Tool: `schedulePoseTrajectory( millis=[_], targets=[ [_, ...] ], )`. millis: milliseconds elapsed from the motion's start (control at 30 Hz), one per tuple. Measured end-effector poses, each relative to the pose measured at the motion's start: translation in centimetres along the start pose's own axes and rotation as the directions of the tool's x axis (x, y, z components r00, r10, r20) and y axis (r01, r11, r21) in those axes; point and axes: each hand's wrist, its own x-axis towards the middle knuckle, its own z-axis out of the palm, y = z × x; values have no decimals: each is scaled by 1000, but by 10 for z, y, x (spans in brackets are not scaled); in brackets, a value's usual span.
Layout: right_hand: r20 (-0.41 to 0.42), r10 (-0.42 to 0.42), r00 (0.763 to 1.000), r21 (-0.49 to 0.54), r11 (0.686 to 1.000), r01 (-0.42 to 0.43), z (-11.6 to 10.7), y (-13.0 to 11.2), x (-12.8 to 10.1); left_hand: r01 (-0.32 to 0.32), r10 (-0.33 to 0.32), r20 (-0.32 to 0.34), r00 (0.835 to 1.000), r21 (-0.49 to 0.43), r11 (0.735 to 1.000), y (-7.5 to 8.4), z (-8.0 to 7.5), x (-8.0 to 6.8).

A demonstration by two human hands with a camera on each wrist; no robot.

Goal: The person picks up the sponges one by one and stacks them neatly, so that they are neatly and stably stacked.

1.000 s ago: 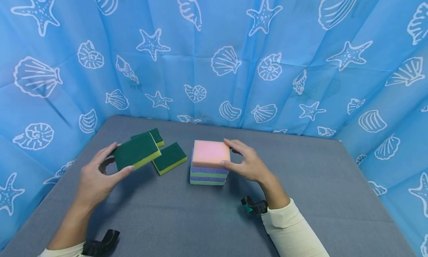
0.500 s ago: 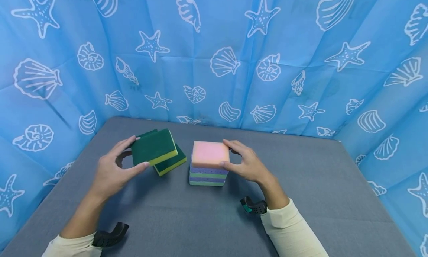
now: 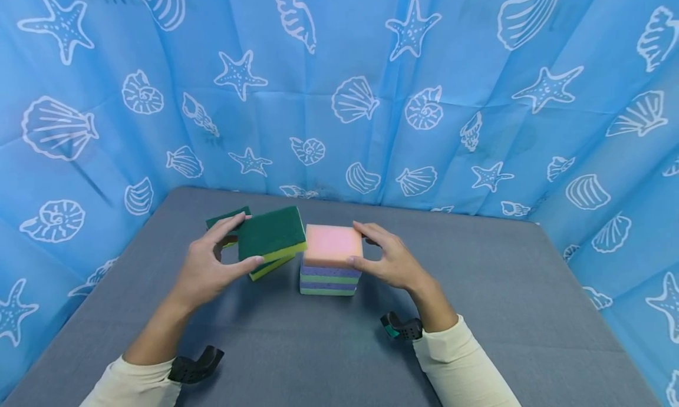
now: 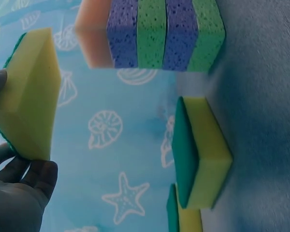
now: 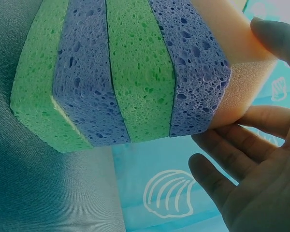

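Note:
My left hand [image 3: 209, 268] grips a green-and-yellow scouring sponge [image 3: 272, 230] by its left end, thumb in front and fingers behind. This sponge is in the air, its right end close to a pink-orange sponge [image 3: 333, 245]. That one tops a stack of alternating purple and green sponges [image 5: 140, 72]. My right hand [image 3: 392, 257] holds the top sponge at its right side, the thumb on its near edge and the fingers at the far side. In the left wrist view, the yellow underside of the lifted sponge [image 4: 31, 92] shows.
Two more green-and-yellow sponges lie left of the stack: one sponge [image 4: 203, 154] partly under the lifted one, another sponge [image 3: 229, 215] behind my left hand. The grey table [image 3: 329, 348] ends at a blue curtain [image 3: 318, 118] with white shells and starfish.
My left hand has carried the scouring sponge rightward, from over the left side to beside the top of the stack. My right hand stays at the pink-orange sponge.

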Motion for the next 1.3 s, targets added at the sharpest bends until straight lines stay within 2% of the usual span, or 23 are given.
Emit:
schedulePoseTrajectory(
  millis=[267, 600, 1000, 1300],
  targets=[
    [5, 28, 1000, -5, 1000, -28, 0, -1, -1, 21, -19, 50, 999, -27, 999, 6, 13, 9],
    [16, 66, 998, 2, 998, -66, -1, -2, -3, -41, 48, 98, 994, -72, 997, 11, 31, 26],
    [32, 71, 997, -2, 997, -71, -2, -1, -2, -50, 62, 139, 988, -87, 995, 14, 44, 37],
    [46, 59, 997, 15, 998, -60, -3, 1, -2, -63, 88, 186, 979, -135, 989, 18, 55, 46]
  ],
)
